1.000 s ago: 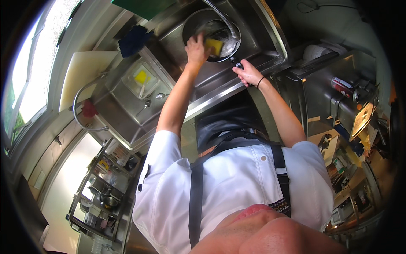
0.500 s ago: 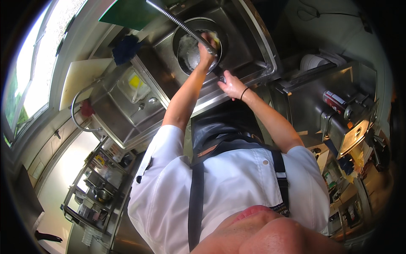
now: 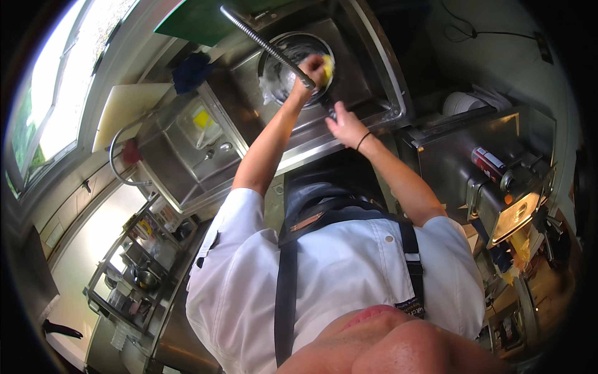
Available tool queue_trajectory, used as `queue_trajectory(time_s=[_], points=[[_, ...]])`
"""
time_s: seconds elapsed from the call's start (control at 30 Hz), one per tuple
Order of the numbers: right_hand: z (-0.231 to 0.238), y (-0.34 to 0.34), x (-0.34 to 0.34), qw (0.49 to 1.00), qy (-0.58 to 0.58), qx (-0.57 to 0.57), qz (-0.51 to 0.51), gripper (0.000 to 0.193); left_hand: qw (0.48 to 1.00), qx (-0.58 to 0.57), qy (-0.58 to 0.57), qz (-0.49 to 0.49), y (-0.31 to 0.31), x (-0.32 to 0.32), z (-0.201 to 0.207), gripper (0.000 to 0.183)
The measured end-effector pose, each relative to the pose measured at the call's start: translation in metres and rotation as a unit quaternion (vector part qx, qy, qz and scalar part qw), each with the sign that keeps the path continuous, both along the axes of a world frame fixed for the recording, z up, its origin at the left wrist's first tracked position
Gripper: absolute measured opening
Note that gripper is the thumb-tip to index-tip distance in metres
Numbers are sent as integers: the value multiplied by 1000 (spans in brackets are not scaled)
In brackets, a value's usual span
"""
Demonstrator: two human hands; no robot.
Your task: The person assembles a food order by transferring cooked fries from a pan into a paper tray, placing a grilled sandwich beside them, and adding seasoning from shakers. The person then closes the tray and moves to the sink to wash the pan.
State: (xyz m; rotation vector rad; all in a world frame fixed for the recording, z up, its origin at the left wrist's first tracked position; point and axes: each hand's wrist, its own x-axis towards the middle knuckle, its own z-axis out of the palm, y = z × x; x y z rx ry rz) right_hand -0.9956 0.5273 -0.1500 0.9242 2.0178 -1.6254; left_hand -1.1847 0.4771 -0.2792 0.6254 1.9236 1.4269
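A round, dark frying pan (image 3: pixel 276 60) with white suds inside lies in the right-hand sink basin (image 3: pixel 358 68). My left hand (image 3: pixel 310 70) reaches into it, closed on a yellow sponge (image 3: pixel 327 70) pressed against the pan's right inner wall. My right hand (image 3: pixel 347 126) grips the pan's dark handle (image 3: pixel 329 108) close to the basin's front edge. A ribbed metal spray hose (image 3: pixel 265 45) hangs over the pan and crosses in front of my left wrist.
The left-hand basin (image 3: pixel 180 159) holds a clear container (image 3: pixel 198 128) with a yellow item inside. A white board (image 3: pixel 128 115) and a dark blue cloth (image 3: pixel 191 71) are beside the sinks. White plates (image 3: pixel 464 103) and a red can (image 3: pixel 488 163) are on the right.
My left hand has swung right along the pan's inside, and more of the yellow sponge shows. The pan has shifted slightly, while my right hand stays at its handle.
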Motion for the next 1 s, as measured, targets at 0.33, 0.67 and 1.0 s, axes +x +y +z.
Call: queue_trajectory(time_s=[0.33, 0.67, 1.0], points=[[-3, 19, 26, 994, -17, -107, -5, 39, 924, -218, 306, -69, -71, -31, -12, 20], [5, 16, 13, 999, -29, -43, 11, 40, 948, -141, 251, -133, -62, 38, 3, 13], [21, -8, 30, 994, -49, -44, 90, 38, 870, -320, 359, -111, -58, -39, -15, 37]])
